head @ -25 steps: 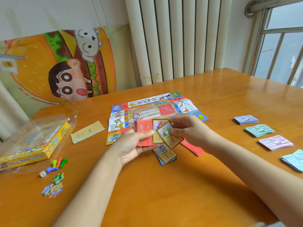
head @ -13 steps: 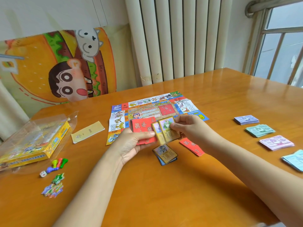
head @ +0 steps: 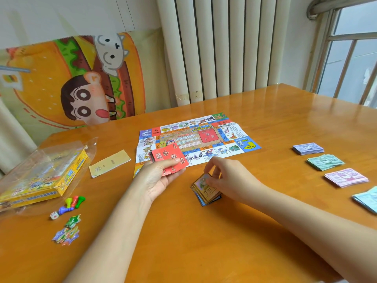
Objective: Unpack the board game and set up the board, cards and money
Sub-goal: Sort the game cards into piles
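The paper game board (head: 204, 137) lies unfolded in the middle of the wooden table (head: 204, 242). My left hand (head: 161, 176) holds a fanned stack of red cards (head: 169, 158) just over the board's near edge. My right hand (head: 226, 176) rests its fingertips on the top card of a small pile of gold-framed picture cards (head: 206, 190) lying on the table in front of the board. Four money piles sit at the right: purple (head: 308, 148), green (head: 324, 161), pink (head: 345, 177) and light blue (head: 367, 198).
The yellow game box (head: 40, 180) in a clear plastic bag lies at the left. Beside it are a cream slip (head: 109, 163), coloured pawns (head: 74, 202), a die (head: 54, 215) and cardboard tokens (head: 67, 231). A cartoon cushion and a radiator stand behind the table.
My right hand pulled the picture cards out of my left hand and moved down to the pile on the table. My left hand now holds only the red cards.
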A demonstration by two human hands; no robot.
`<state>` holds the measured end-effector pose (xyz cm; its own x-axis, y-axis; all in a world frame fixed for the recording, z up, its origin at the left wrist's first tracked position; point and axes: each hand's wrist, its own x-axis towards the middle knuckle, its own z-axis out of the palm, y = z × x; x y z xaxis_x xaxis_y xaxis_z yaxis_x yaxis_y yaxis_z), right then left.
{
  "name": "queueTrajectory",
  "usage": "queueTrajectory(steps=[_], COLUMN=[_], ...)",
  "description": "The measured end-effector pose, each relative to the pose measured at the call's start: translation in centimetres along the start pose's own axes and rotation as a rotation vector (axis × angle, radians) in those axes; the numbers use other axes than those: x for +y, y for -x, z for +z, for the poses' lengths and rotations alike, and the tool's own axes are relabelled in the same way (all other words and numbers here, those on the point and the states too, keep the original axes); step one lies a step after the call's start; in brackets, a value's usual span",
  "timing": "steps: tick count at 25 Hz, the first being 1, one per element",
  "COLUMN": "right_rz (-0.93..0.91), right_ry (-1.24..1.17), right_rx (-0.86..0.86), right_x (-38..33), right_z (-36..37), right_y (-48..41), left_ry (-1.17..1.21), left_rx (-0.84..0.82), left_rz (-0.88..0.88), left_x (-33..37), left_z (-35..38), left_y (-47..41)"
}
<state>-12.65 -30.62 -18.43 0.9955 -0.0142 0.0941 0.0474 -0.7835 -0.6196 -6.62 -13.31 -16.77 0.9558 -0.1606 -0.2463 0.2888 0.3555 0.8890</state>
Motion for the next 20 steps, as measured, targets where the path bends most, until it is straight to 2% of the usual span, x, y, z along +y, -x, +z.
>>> queueTrajectory(steps=[2, 4, 6, 8, 9, 12, 16, 20], right_rz=[-0.038, -0.072, -0.067, -0.053, -0.051, -0.032, 0.008, -0.026], right_ry=[0.182, 0.195, -0.067, -0.379, -0.457, -0.520, -0.740, -0.842], right_rx=[0.020, 0.094, 0.171, 0.136, 0.107, 0.092, 0.122, 0.160], right_x=[0.0, 0.1, 0.1, -0.2, -0.3, 0.0, 0.3, 0.5], right_z=[0.0, -0.2, -0.7, -1.3, -1.5, -2.0, -2.8, -3.9], right_y=[0.1, -0.1, -0.3, -0.5, -0.5, -0.6, -1.0, -1.0], left_ry=[0.021, 0.014, -0.073, -0.198, -0.244, -0.265, 0.051, 0.057], left_rx=[-0.026, -0.056, -0.091, -0.146, -0.174, -0.252, -0.364, -0.388], left_rz=[-0.032, -0.033, 0.020, 0.081, 0.095, 0.081, -0.022, -0.013], left_x=[-0.1, -0.2, -0.4, -0.7, -1.0, -1.3, -0.6, -0.4], left_z=[0.0, 0.2, 0.7, 1.4, 1.7, 2.5, 2.5, 2.3], left_y=[0.1, 0.3, 0.7, 1.3, 1.6, 2.4, 2.3, 2.2])
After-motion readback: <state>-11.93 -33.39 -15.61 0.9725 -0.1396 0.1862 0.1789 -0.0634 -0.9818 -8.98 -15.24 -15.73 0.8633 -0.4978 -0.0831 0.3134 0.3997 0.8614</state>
